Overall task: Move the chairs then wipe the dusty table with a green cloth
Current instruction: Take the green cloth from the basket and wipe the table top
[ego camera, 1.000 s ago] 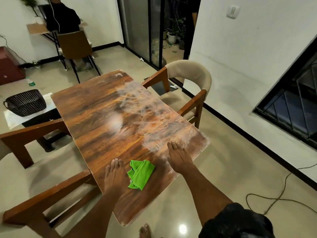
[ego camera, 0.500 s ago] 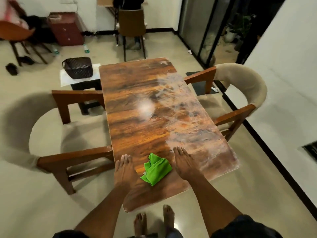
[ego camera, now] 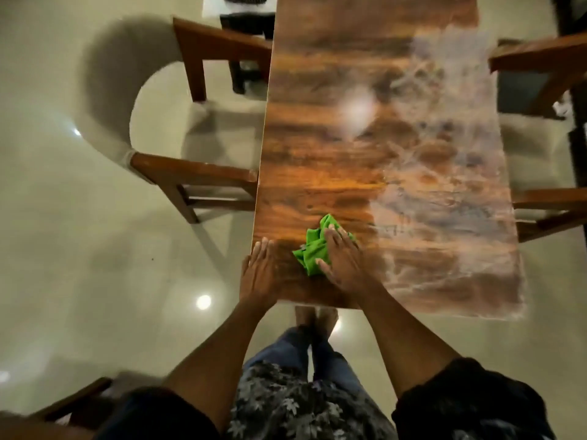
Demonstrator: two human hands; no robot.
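R grip (ego camera: pixel 344 260) flat on green cloth (ego camera: pixel 313 249) | L grip (ego camera: pixel 259 274) flat on table (ego camera: pixel 317 147) | dust (ego camera: pixel 444 185) prob right

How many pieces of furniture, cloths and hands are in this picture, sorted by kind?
Tables: 1, the dusty wooden table.
Chairs: 3, the left chair, the right chair, and a near chair at the bottom left corner.
Cloths: 1, the green cloth.
Hands: 2, the left hand flat on the table, the right hand pressing the cloth.
Total: 7
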